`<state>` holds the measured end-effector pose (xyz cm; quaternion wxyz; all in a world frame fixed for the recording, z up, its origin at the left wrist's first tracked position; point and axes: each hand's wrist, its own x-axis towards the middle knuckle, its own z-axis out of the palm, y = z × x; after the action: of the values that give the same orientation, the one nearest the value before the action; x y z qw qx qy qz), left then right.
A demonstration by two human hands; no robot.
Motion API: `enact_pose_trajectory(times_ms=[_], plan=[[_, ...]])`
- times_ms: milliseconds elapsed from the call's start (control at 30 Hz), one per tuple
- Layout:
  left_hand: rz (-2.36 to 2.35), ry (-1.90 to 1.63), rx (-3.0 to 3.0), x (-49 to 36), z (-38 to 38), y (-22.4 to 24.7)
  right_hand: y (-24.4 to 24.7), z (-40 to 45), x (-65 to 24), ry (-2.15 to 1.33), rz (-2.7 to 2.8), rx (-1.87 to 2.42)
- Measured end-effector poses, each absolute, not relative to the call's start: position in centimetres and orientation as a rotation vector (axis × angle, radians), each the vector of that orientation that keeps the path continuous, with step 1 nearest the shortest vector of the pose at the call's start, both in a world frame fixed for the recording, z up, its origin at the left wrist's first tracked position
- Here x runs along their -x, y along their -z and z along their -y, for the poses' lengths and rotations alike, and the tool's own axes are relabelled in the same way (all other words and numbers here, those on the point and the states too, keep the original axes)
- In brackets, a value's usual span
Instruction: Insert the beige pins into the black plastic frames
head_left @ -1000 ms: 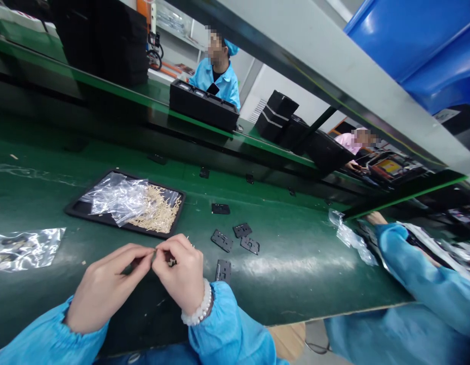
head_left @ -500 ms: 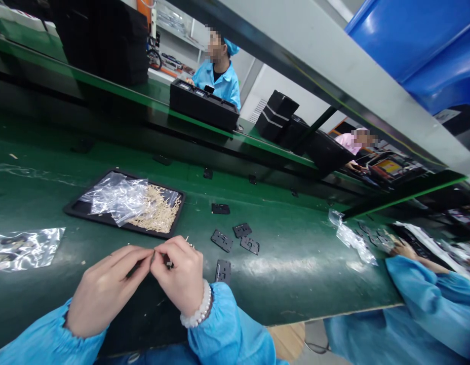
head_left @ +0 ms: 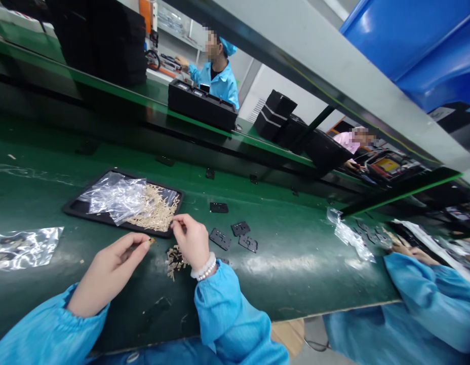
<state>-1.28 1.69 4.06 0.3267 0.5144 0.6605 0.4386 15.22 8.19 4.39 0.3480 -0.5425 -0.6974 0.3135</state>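
Observation:
My left hand [head_left: 109, 271] is closed in a pinch on a small gold-coloured part [head_left: 153, 241], too small to name. At the front right corner of the black tray [head_left: 77, 208], my right hand [head_left: 191, 241] has thumb and forefinger pressed together; whatever is between them is too small to make out. Many small beige pieces [head_left: 153, 213] lie in the tray beside crumpled clear plastic bags [head_left: 117, 197]. On the table under my right hand is a loose pile of beige and dark pieces [head_left: 174, 261], partly hidden by that hand.
Flat black plates [head_left: 220, 238] are scattered right of my right hand. A clear bag with dark contents [head_left: 26, 247] lies at the left. A co-worker's sleeve [head_left: 413, 289] is at the right. Across the bench, a person in blue [head_left: 223, 83] stands behind a black box [head_left: 200, 105].
My hands have parted. The right one moved up and right to the tray's corner, uncovering the small pile, while the left stays nearly in place with the gold-coloured part now visible.

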Motion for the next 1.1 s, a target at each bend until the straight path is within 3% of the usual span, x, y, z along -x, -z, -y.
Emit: enact_pose_trajectory(times_ms=[133, 267, 367, 600, 867, 1000, 1100], plan=[[-1.67, -1.154, -1.583, 0.4, -1.7, -3.6, -3.9, -6.6, -16.8, -1.036, 1.758, 1.256], [-1.527, -1.173, -1.786, -1.6, -1.3, -3.9, -3.4, -3.5, -18.4, -1.553, 1.217, 1.142], [-1.451, -1.135, -1.908, -3.3, -1.0, -4.3, -3.3, -1.9, -19.3, -1.7, 0.87, 1.118], [-1.208, -1.029, -2.275, -6.6, -2.2, -2.1, -3.8, 0.4, -24.3, -1.441, 0.673, 1.143], [-0.532, -0.3, -2.744, -9.3, 2.0, 5.1, -3.9, 3.3, -31.4, -1.167, 0.525, 1.165], [-0.711, -0.734, -2.556, -7.1, 6.2, 6.5, -3.2, 3.9, -30.7, -1.273, 0.469, 1.101], [-0.83, -0.982, -2.214, -6.0, 5.8, 4.6, -3.2, 4.0, -29.1, -1.413, 0.438, 1.023]])
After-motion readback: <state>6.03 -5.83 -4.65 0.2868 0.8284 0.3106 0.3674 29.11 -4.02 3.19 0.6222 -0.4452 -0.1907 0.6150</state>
